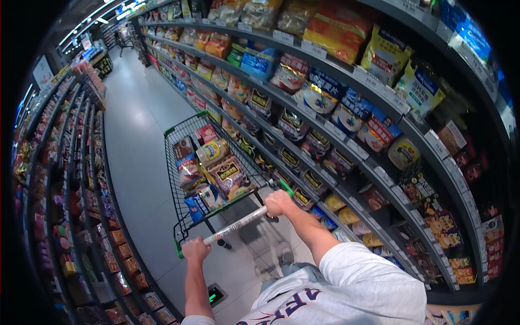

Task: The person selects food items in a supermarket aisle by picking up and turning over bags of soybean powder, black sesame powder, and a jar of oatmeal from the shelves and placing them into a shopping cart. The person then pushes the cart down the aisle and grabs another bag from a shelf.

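Both of my hands grip the white handle (238, 224) of a shopping cart. My left hand (195, 249) is wrapped round its left end, and my right hand (279, 203) is closed round the right end near a green corner piece. Ahead of the handle is the dark wire basket of the shopping cart (172, 157). Inside it lie a large brown-purple bag (232, 177), a yellow package (213, 152), a red-and-blue bag (188, 170), a blue-and-white bag (208, 199) and a red box (206, 133).
Long shelves (325, 127) of bagged food run close along the right. Another shelf row (81, 206) with small packets lines the left. The tiled aisle floor (127, 97) stretches ahead, with another cart (123, 42) far off. A green arrow sign (215, 295) is on the floor.
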